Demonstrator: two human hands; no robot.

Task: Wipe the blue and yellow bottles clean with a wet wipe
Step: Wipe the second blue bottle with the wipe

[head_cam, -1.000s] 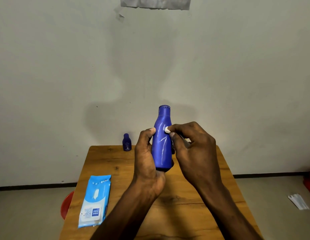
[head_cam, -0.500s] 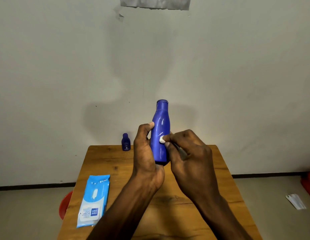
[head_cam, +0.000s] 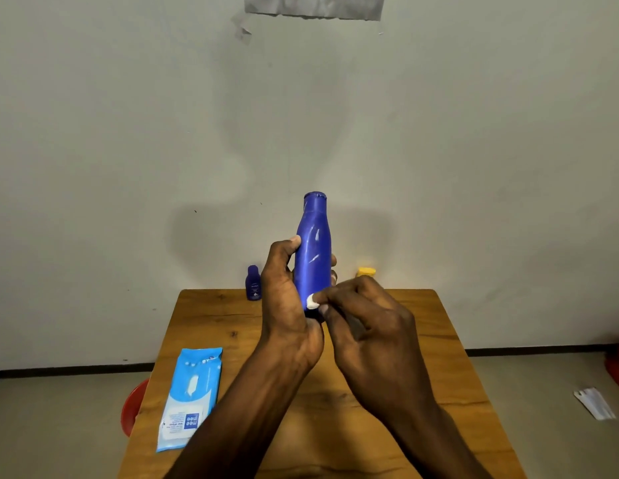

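Step in hand: wiping the tall blue plastic bottle (head_cam: 314, 250), judged mid-wipe. The bottle is held upright above the brown wooden tabletop (head_cam: 422, 326), clear of its surface. The left hand (head_cam: 287, 305) is wrapped round the lower body of the bottle, thumb laid up the near-left side, fingertips just visible past the right side. The right hand (head_cam: 370, 326) is closed in a pinch on a small white wad of wet wipe (head_cam: 312, 301), and the wad is pressed to the bottle's lower front, near the base. Pale streaks are visible higher on the bottle's body; whether these are wet smears or glare cannot be told. Behind the bottle, at the tabletop's far edge, a small dark-blue bottle (head_cam: 253, 283) stands to the left, and only the yellow cap of a second bottle (head_cam: 366, 271) is seen to the right, its body hidden by the right hand; both are well apart from the held bottle. A light-blue flat pack of wet wipes (head_cam: 190, 397) lies near the tabletop's left edge. Judgement: the yellow bottle is not yet handled. For the next move, the grip on the blue bottle would likely need turning so that faces covered by the left hand are reached; firm hold is called for, since a wet plastic surface may slip.
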